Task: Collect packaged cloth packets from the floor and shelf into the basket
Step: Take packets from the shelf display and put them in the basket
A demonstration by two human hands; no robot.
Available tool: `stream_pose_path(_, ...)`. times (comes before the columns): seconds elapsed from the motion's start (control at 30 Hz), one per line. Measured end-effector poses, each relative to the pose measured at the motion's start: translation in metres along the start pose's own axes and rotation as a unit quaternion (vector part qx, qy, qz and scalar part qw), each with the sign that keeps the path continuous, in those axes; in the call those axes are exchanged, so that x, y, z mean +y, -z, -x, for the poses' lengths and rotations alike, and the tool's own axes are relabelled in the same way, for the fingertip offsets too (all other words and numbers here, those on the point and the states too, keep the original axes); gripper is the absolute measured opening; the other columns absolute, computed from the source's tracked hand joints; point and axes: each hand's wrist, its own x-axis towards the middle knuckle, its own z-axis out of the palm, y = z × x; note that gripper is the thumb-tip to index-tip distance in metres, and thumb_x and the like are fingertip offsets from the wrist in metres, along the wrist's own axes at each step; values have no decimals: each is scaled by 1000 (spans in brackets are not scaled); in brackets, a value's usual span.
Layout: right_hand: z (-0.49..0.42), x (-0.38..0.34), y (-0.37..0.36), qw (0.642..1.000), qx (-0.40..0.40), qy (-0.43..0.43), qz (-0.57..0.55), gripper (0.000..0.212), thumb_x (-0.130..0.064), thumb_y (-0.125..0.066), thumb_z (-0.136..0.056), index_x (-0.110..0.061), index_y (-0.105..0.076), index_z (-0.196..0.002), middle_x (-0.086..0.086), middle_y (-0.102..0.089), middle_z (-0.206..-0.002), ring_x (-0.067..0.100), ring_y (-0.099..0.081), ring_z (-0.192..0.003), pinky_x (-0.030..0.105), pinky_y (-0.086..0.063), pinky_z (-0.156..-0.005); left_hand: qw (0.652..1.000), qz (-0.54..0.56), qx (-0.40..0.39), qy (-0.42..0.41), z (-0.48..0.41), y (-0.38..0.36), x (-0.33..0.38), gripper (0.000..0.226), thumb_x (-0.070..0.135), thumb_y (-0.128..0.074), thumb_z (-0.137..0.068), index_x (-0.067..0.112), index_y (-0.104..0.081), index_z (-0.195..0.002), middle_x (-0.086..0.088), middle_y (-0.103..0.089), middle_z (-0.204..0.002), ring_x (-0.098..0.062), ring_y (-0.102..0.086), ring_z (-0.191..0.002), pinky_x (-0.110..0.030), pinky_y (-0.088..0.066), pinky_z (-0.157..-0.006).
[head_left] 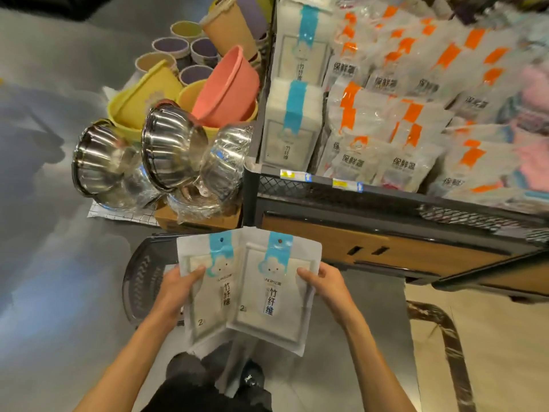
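I hold two white cloth packets with blue header strips side by side in front of me. My left hand point(175, 288) grips the left packet point(209, 295) by its left edge, thumb on its face. My right hand point(322, 282) grips the right packet point(274, 292) by its right edge. More packet edges hang beneath them. A dark grey basket point(139, 281) sits on the floor below, mostly hidden by the packets. On the shelf above, matching blue-strip packets point(292, 126) stand in a stack at the left end.
The black mesh-fronted shelf point(386, 194) also carries many orange-labelled bags point(395, 138). Left of it on the floor stand steel bowls point(169, 153), a pink basin point(228, 87), yellow tubs and stacked cups. A wooden cabinet point(401, 251) sits under the shelf. Grey floor lies to the left.
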Motion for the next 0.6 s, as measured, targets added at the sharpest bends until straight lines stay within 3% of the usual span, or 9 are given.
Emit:
stream_pose_path(0.17,-1,-14,28,1000,-7,22,16,21,-20,-66,-94,-16,-70,-114,-7,-76,-104,8,-72,-96,18,-56,-69,1000,21,-5,-16,-4,-21,12,20,19,-67,-95,16,-67,-115,-5,-76,-106,-26,-73,-98,-45,-58,-86)
stream_pose_path(0.43,-28,-52,44,998,33,55,26,17,-17,-71,-91,-17,-71,-108,-6,-78,-96,12,-74,-88,20,-55,-64,996,78,30,-36,-37,-21,35,15,15,-67,-95,17,-68,-110,-8,-76,-107,-27,-72,-99,-45,-57,-88)
stream_pose_path(0.6,-53,-95,56,996,48,64,39,12,-16,-71,-91,-16,-71,-103,-5,-78,-90,9,-74,-82,16,-54,-58,992,118,23,-48,-66,-32,62,19,13,-65,-96,14,-67,-115,-9,-74,-109,-27,-71,-99,-37,-56,-76)
